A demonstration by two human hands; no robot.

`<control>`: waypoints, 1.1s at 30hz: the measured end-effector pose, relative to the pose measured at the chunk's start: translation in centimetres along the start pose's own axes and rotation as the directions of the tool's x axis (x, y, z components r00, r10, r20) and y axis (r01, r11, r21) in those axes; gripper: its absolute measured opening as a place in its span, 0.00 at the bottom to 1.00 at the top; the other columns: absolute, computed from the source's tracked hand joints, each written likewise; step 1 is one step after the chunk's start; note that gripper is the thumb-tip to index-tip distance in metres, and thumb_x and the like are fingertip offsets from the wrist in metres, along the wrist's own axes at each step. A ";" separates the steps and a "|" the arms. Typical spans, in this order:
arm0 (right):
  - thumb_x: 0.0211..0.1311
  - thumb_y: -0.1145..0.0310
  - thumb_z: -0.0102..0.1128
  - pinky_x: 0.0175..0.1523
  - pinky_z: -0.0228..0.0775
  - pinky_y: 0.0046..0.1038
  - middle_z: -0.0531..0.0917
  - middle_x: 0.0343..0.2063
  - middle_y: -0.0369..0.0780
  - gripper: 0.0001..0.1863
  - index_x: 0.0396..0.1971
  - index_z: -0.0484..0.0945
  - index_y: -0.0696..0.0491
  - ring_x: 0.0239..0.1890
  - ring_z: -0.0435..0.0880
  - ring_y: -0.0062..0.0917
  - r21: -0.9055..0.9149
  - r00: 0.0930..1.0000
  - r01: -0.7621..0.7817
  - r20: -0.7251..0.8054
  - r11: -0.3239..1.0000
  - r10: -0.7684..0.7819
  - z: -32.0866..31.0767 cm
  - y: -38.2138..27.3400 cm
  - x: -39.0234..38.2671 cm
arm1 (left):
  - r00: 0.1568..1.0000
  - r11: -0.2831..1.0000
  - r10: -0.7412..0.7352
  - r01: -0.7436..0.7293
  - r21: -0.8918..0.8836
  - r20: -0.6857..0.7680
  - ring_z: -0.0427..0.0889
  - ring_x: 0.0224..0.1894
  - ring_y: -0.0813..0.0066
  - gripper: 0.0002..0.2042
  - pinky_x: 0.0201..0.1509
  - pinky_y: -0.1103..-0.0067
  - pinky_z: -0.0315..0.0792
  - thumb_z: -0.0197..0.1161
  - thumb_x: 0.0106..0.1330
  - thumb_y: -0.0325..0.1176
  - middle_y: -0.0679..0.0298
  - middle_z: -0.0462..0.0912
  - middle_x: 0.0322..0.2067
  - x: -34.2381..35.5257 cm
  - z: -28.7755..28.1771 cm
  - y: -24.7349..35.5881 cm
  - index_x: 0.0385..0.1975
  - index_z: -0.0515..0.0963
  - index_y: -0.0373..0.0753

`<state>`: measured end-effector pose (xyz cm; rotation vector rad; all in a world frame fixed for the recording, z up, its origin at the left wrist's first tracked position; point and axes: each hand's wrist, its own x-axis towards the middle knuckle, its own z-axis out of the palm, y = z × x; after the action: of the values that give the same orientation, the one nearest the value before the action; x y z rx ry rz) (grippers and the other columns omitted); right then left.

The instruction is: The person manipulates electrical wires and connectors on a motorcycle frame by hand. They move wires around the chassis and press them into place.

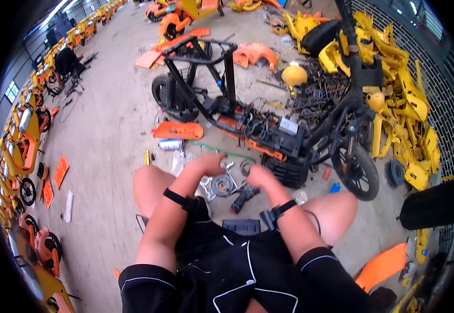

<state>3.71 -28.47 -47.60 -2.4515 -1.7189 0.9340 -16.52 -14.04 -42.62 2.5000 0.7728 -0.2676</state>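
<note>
My left hand (pixel 214 164) and my right hand (pixel 258 177) are close together in front of the stripped scooter frame (pixel 268 128). Both have their fingers curled in; whatever they hold is too small and blurred to name. A dark ring (pixel 246 167) shows beside my right fingers. Below my hands, a round grey metal part (pixel 221 185) lies on the ground between my knees. To its right is a black cordless power tool (pixel 246 197). Nearer me sits a dark flat case (pixel 241 226).
A spray can (pixel 171 144) and an orange panel (pixel 179 130) lie to the left of the frame. Dark metal parts (pixel 318 96) are heaped behind it, with yellow body panels (pixel 407 112) piled at right. Scooters (pixel 26 141) line the left side.
</note>
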 end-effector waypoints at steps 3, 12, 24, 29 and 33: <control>0.56 0.65 0.59 0.56 0.78 0.45 0.86 0.46 0.53 0.21 0.48 0.84 0.57 0.50 0.86 0.49 -0.020 0.990 -0.015 -0.141 1.000 0.012 -8.9 -2.3 -4.2 | 0.980 0.999 -0.004 0.011 0.033 -0.198 0.81 0.55 0.44 0.26 0.59 0.59 0.76 0.64 0.63 0.41 0.45 0.83 0.52 -1.7 -2.8 2.5 0.61 0.75 0.38; 0.58 0.66 0.59 0.55 0.78 0.45 0.87 0.44 0.52 0.16 0.44 0.83 0.56 0.50 0.86 0.48 0.035 0.966 -0.087 -0.243 0.996 0.093 -16.3 -1.0 -10.1 | 0.977 0.993 0.104 -0.114 -0.043 -0.187 0.80 0.56 0.44 0.27 0.62 0.61 0.75 0.65 0.64 0.39 0.45 0.82 0.54 -1.5 -5.4 6.9 0.63 0.73 0.38; 0.58 0.70 0.58 0.54 0.79 0.42 0.88 0.47 0.48 0.17 0.47 0.84 0.57 0.51 0.87 0.43 -0.020 0.996 -0.069 -0.065 0.997 0.068 -11.4 0.8 -8.2 | 0.977 0.964 0.148 -0.109 0.242 -0.151 0.81 0.56 0.50 0.25 0.59 0.60 0.75 0.64 0.64 0.38 0.51 0.83 0.54 -2.2 -4.5 7.7 0.62 0.75 0.42; 0.57 0.70 0.59 0.55 0.80 0.41 0.88 0.47 0.49 0.16 0.44 0.87 0.56 0.52 0.87 0.42 -0.075 0.999 -0.051 -0.015 0.996 0.050 -11.2 1.6 -7.6 | 0.944 0.912 0.254 -0.162 0.378 -0.209 0.83 0.50 0.55 0.18 0.53 0.62 0.76 0.65 0.63 0.35 0.56 0.84 0.45 -7.3 -10.4 15.7 0.53 0.77 0.39; 0.57 0.70 0.59 0.54 0.81 0.39 0.88 0.47 0.48 0.16 0.43 0.88 0.56 0.52 0.87 0.41 -0.144 0.999 -0.034 0.028 0.989 0.039 -10.0 2.9 -6.5 | 0.912 0.801 0.406 -0.328 0.500 -0.053 0.83 0.45 0.62 0.16 0.47 0.68 0.76 0.64 0.62 0.33 0.62 0.82 0.39 -13.8 -17.1 25.3 0.49 0.76 0.38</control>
<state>9.45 -32.05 -37.34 -2.5780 -1.8182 0.8847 -12.72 -29.68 -13.20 3.1125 0.2684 -0.1316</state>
